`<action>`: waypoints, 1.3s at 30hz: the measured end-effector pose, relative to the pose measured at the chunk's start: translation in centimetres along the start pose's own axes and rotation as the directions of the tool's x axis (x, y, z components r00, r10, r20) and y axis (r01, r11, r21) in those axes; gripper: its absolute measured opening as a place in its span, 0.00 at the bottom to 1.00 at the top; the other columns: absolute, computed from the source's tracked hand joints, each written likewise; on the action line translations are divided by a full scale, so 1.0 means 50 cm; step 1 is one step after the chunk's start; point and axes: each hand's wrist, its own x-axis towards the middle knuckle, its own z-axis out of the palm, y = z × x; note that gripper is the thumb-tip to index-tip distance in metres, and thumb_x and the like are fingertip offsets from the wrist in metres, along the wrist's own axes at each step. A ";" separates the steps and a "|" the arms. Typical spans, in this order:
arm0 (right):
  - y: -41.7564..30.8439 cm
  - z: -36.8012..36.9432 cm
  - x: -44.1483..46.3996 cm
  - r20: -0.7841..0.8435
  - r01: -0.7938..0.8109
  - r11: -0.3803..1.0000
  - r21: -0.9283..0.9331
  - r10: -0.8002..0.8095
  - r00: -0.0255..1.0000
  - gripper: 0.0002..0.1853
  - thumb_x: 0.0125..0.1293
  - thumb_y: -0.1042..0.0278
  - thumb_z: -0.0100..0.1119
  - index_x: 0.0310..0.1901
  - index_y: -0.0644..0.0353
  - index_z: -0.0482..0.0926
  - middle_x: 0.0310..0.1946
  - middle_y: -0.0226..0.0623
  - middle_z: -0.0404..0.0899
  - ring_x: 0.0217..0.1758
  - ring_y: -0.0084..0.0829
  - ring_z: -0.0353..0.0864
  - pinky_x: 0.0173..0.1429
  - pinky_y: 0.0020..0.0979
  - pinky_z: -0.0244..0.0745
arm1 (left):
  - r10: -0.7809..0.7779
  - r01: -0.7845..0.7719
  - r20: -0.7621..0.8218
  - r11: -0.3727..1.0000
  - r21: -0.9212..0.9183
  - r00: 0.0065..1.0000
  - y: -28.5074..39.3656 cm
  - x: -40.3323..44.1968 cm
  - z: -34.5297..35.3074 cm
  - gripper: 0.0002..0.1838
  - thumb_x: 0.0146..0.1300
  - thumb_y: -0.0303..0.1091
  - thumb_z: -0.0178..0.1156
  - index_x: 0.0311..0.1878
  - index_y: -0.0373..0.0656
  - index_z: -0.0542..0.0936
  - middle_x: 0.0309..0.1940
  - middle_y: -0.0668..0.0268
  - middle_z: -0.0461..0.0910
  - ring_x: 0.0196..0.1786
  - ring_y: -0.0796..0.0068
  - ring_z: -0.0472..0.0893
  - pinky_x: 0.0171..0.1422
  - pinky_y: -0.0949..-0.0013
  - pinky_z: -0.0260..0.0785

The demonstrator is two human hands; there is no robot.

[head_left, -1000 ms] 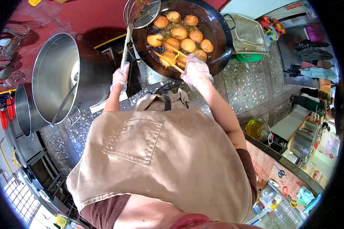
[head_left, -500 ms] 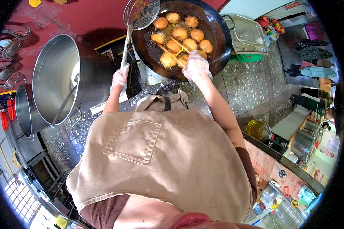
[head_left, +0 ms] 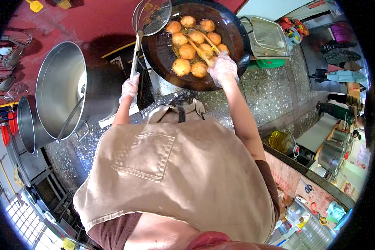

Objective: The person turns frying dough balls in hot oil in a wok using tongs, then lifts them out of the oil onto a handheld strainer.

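My gloved left hand (head_left: 129, 88) is closed round the handle of a wire-mesh skimmer (head_left: 152, 17), whose round head overlaps the wok's upper left rim. In my gloved right hand (head_left: 223, 70) is a pair of long wooden chopsticks (head_left: 199, 49), spread apart at the tips and reaching among the frying balls. The dark wok (head_left: 157, 66) holds oil and several golden-brown fried balls (head_left: 181, 67), grouped in the middle. Part of the ball nearest my right hand is hidden behind the glove and chopsticks.
Left of the wok stands a tall steel pot (head_left: 61, 89) with a ladle (head_left: 70, 117) in it. A rectangular wire-topped tray (head_left: 268, 38) sits at the wok's right. Whisks (head_left: 18, 40) hang on the far left wall. An oil jug (head_left: 280, 141) stands at right.
My right hand has moved right and slightly down with the chopsticks, whose tips now lie further right. The fried balls have shifted and sit closer together. The skimmer has moved slightly left.
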 end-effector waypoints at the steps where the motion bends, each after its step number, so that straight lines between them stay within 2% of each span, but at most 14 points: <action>1: 0.008 0.003 0.001 -0.016 0.009 1.000 0.003 -0.009 1.000 0.41 0.50 0.54 0.68 0.58 0.74 0.61 0.48 0.47 0.79 0.51 0.38 0.81 0.54 0.32 0.75 | -0.008 0.008 0.022 1.000 -0.011 1.000 -0.003 0.003 0.001 0.39 0.59 0.68 0.51 0.46 0.34 0.80 0.44 0.41 0.79 0.53 0.45 0.77 0.56 0.56 0.68; 6: 0.046 -0.015 -0.008 -0.047 -0.012 1.000 0.009 0.013 0.999 0.42 0.49 0.51 0.68 0.58 0.74 0.63 0.49 0.49 0.78 0.52 0.39 0.80 0.56 0.32 0.75 | -0.023 0.024 0.044 0.999 -0.022 0.999 -0.015 0.016 0.009 0.38 0.59 0.68 0.51 0.46 0.34 0.80 0.43 0.41 0.79 0.53 0.45 0.77 0.56 0.56 0.68; 9: 0.086 -0.037 -0.011 0.075 -0.122 0.956 0.267 0.106 0.992 0.43 0.48 0.47 0.68 0.56 0.73 0.65 0.52 0.55 0.76 0.55 0.45 0.78 0.59 0.37 0.73 | -0.033 0.033 0.043 0.999 0.000 0.999 -0.014 0.015 0.008 0.39 0.59 0.68 0.51 0.46 0.33 0.80 0.43 0.41 0.79 0.52 0.45 0.77 0.56 0.56 0.68; 13: 0.183 -0.002 -0.001 0.024 -0.102 0.826 0.554 0.107 0.994 0.36 0.45 0.47 0.69 0.47 0.72 0.74 0.40 0.55 0.81 0.46 0.49 0.81 0.50 0.39 0.73 | -0.025 0.025 0.037 1.000 0.000 0.999 -0.013 0.015 0.005 0.39 0.60 0.67 0.50 0.45 0.32 0.79 0.43 0.40 0.78 0.53 0.45 0.77 0.56 0.55 0.68; 16: 0.253 0.016 -0.023 0.045 -0.104 0.659 0.745 0.106 0.993 0.37 0.42 0.46 0.70 0.47 0.71 0.76 0.39 0.50 0.82 0.43 0.42 0.82 0.49 0.37 0.73 | -0.009 0.009 0.010 1.000 0.016 1.000 -0.011 0.012 0.007 0.39 0.60 0.67 0.50 0.44 0.31 0.79 0.41 0.41 0.79 0.51 0.44 0.77 0.54 0.56 0.68; 20: 0.319 0.061 -0.045 0.071 -0.138 0.593 0.793 0.135 0.988 0.38 0.42 0.46 0.70 0.49 0.71 0.75 0.40 0.49 0.82 0.45 0.39 0.82 0.50 0.35 0.73 | -0.048 0.050 0.039 0.998 -0.037 0.998 -0.043 0.040 0.028 0.39 0.60 0.67 0.50 0.43 0.31 0.79 0.40 0.40 0.79 0.50 0.43 0.78 0.52 0.54 0.69; 26: 0.310 0.037 -0.099 0.081 -0.298 0.781 0.549 0.305 0.949 0.39 0.43 0.48 0.70 0.52 0.70 0.74 0.42 0.51 0.81 0.47 0.43 0.81 0.52 0.35 0.72 | -0.071 0.073 0.041 0.997 -0.040 0.997 -0.046 0.040 0.032 0.37 0.61 0.66 0.51 0.44 0.32 0.79 0.41 0.41 0.79 0.51 0.43 0.77 0.52 0.54 0.69; 28: 0.313 0.053 -0.098 0.080 -0.313 0.767 0.561 0.326 0.942 0.38 0.43 0.48 0.71 0.51 0.70 0.74 0.41 0.52 0.81 0.46 0.44 0.81 0.52 0.36 0.72 | 0.034 -0.044 -0.085 0.993 -0.112 0.996 -0.085 0.070 0.059 0.32 0.59 0.65 0.55 0.27 0.38 0.75 0.18 0.61 0.74 0.17 0.70 0.72 0.23 0.65 0.64; 29: 0.312 0.060 -0.102 0.080 -0.312 0.767 0.561 0.325 0.942 0.38 0.43 0.48 0.71 0.51 0.70 0.74 0.41 0.52 0.81 0.46 0.44 0.81 0.52 0.36 0.72 | 0.034 -0.043 -0.086 0.993 -0.111 0.996 -0.093 0.075 0.064 0.32 0.59 0.65 0.55 0.27 0.38 0.75 0.18 0.61 0.74 0.17 0.70 0.72 0.23 0.65 0.64; 32: 0.301 0.082 -0.111 0.070 -0.298 0.680 0.670 0.341 0.937 0.31 0.45 0.50 0.72 0.45 0.67 0.78 0.37 0.40 0.81 0.39 0.32 0.80 0.44 0.32 0.72 | 0.038 -0.047 -0.097 0.994 -0.094 0.995 -0.083 0.067 0.056 0.32 0.59 0.65 0.56 0.27 0.39 0.74 0.17 0.63 0.72 0.16 0.71 0.71 0.22 0.65 0.63; 34: 0.296 0.098 -0.111 0.081 -0.247 0.556 0.794 0.306 0.949 0.36 0.42 0.49 0.72 0.47 0.70 0.75 0.40 0.50 0.81 0.44 0.43 0.81 0.50 0.37 0.73 | 0.009 -0.015 -0.076 0.996 -0.086 0.997 -0.082 0.070 0.055 0.32 0.59 0.65 0.55 0.27 0.39 0.74 0.17 0.63 0.72 0.16 0.71 0.72 0.22 0.65 0.63; 37: 0.292 0.100 -0.121 0.079 -0.231 0.521 0.822 0.296 0.952 0.35 0.43 0.50 0.72 0.48 0.69 0.74 0.41 0.52 0.81 0.46 0.45 0.81 0.51 0.37 0.73 | -0.001 -0.006 -0.059 0.993 -0.121 0.998 -0.082 0.070 0.054 0.32 0.59 0.65 0.55 0.27 0.39 0.74 0.17 0.63 0.72 0.17 0.71 0.72 0.23 0.65 0.64; 38: 0.292 0.095 -0.123 0.079 -0.231 0.522 0.821 0.298 0.951 0.35 0.43 0.50 0.72 0.48 0.69 0.74 0.41 0.52 0.81 0.46 0.45 0.81 0.51 0.37 0.73 | 0.000 -0.007 -0.057 0.992 -0.122 0.998 -0.081 0.070 0.055 0.32 0.59 0.65 0.55 0.27 0.39 0.74 0.17 0.63 0.72 0.17 0.71 0.72 0.23 0.65 0.64; 39: 0.292 0.088 -0.125 0.067 -0.266 0.649 0.713 0.314 0.947 0.36 0.43 0.50 0.72 0.49 0.69 0.72 0.42 0.53 0.81 0.48 0.47 0.80 0.53 0.38 0.72 | 0.003 -0.009 -0.057 0.994 -0.106 0.998 -0.074 0.065 0.051 0.32 0.59 0.65 0.55 0.28 0.39 0.74 0.17 0.64 0.72 0.17 0.71 0.72 0.23 0.65 0.64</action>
